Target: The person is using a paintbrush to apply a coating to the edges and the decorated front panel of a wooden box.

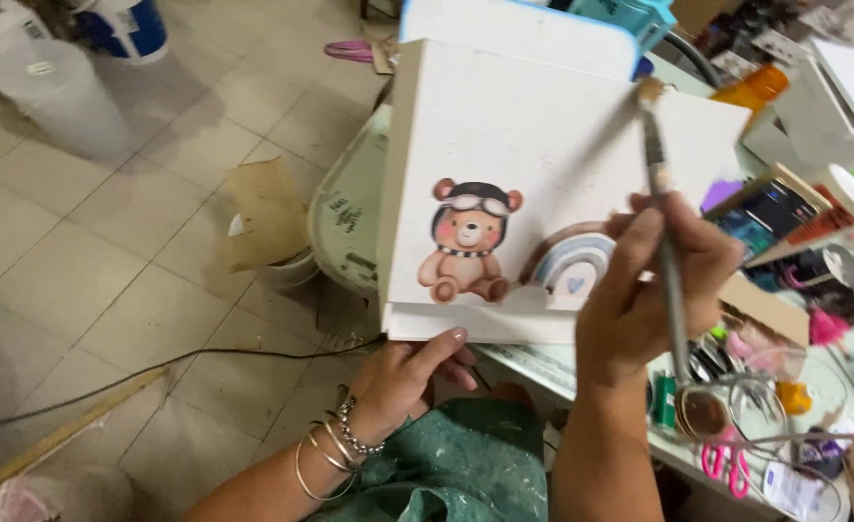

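Note:
A white box-shaped board [543, 155] stands tilted in front of me, with a picture of a brown teddy bear in pilot goggles [468, 242] and a pastel rainbow [572, 261] on its face. My left hand [412, 372], with bracelets on the wrist, grips the board's lower edge from underneath. My right hand [654, 280] holds a long paintbrush [661, 184] upright, its bristles touching the board's upper right area. The hand covers part of the rainbow.
A cluttered worktable [814, 290] at the right carries paint pots, an orange bottle [751, 89], pink scissors [727, 464] and a glass jar. A translucent bucket [59, 97] and a paper-covered pot [267, 217] stand on the tiled floor at left. A cable crosses the floor.

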